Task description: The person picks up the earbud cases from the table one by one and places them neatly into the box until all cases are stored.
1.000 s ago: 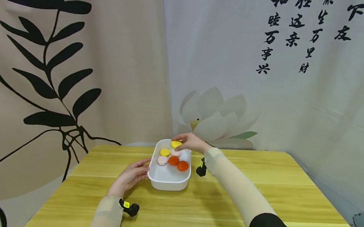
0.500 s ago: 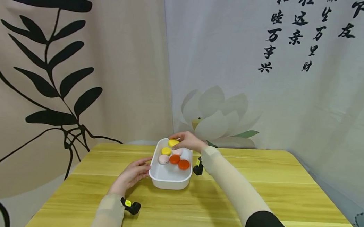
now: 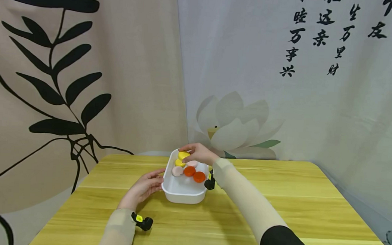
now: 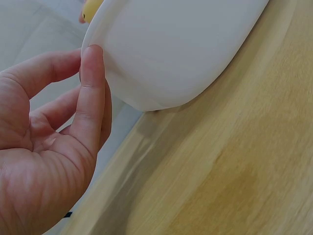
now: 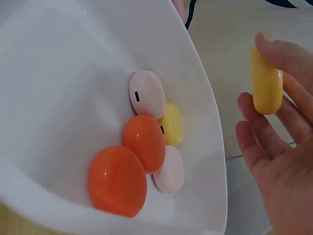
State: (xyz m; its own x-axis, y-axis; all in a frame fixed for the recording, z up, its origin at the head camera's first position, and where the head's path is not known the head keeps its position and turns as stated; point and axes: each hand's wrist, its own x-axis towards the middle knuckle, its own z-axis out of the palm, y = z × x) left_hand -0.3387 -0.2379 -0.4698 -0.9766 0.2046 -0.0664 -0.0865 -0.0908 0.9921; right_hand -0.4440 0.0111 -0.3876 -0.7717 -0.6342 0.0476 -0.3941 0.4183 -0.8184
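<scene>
A white rounded box point(image 3: 183, 189) stands on the table. My right hand point(image 3: 199, 153) pinches a yellow rounded disc point(image 3: 184, 156) above the far end of the box. In the right wrist view the yellow disc point(image 5: 267, 83) is on edge between thumb and fingers. Inside lie another yellow disc point(image 5: 172, 125), two pale pink discs point(image 5: 148, 94) and two orange discs point(image 5: 117, 181), glossy and smooth, some with a small black mark. At the box's left side is my left hand point(image 3: 145, 188). Its fingertips point(image 4: 92, 56) touch the outer wall near the rim.
The wooden table point(image 3: 267, 217) extends on both sides of the box and towards me. Behind its far edge hangs a printed cloth point(image 3: 144, 78) with leaves, a lotus and writing. A small black camera point(image 3: 146, 223) sits on the left wrist.
My right hand has shifted left over the box with the yellow disc, which now overlaps the other yellow one in the head view. The left hand stays at the wall.
</scene>
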